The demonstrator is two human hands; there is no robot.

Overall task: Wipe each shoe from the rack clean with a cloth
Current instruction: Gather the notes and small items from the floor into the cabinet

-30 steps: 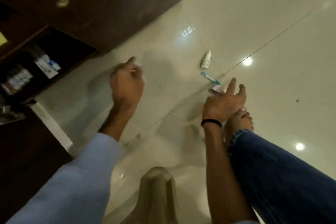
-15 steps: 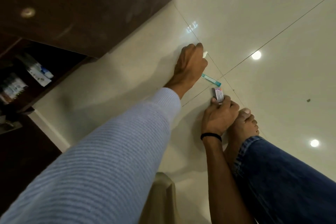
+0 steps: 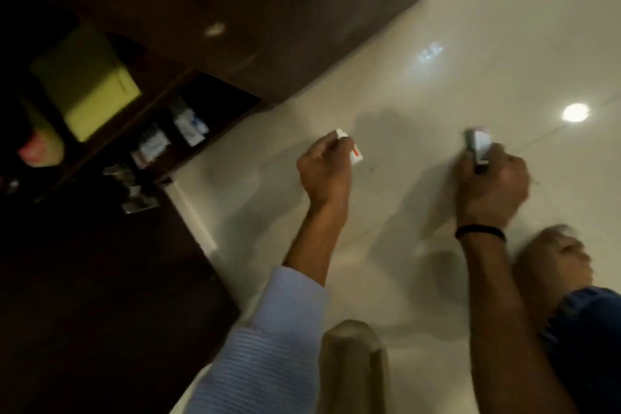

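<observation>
Your left hand (image 3: 322, 175) curls round a small white bottle (image 3: 349, 148); your right hand (image 3: 490, 185) grips a small box (image 3: 479, 146). No shoe or cloth shows. Shoes should be light, stiff-soled: take the heel. Left of your left hand stands a cluttered shelf (image 3: 161, 144); your foot (image 3: 551, 262) crowds the right wrist.

1. Pale floor (image 3: 470, 44) lies open at 1 to 2 o'clock, and between left hand (image 3: 324, 175) and right hand (image 3: 494, 191).
2. Dark cabinet (image 3: 268, 10) blocks 10 to 12 o'clock, cluttered shelf (image 3: 168, 141) 9.
3. Bare foot (image 3: 551, 262) crowds 4 o'clock, beige post (image 3: 353, 363) 6.
</observation>
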